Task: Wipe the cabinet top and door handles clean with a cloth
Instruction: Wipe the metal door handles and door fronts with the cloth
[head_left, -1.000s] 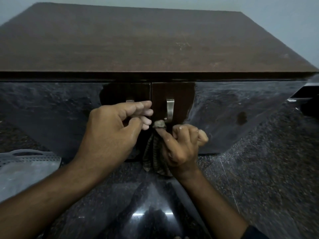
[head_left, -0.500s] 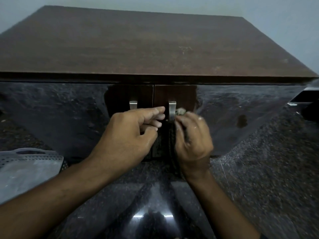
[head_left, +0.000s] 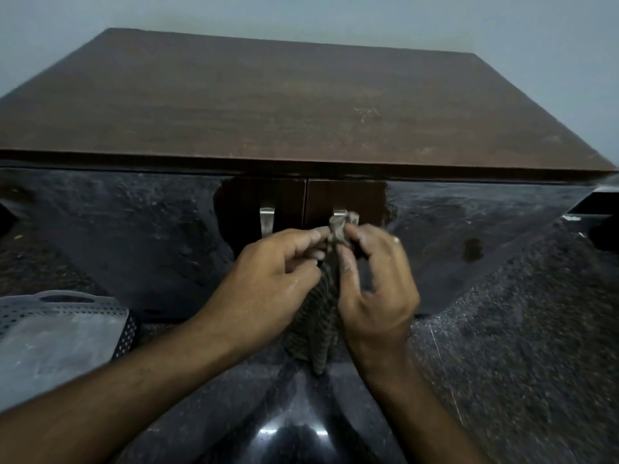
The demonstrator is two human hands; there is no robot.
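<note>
Both hands meet in front of a dark cabinet's doors. Left hand (head_left: 264, 283) and right hand (head_left: 375, 283) each pinch a striped cloth (head_left: 318, 316), bunched against the right door handle (head_left: 339, 214) and hanging down between them. Left door handle (head_left: 267, 221) is bare. Brown cabinet top (head_left: 301, 105) lies above.
</note>
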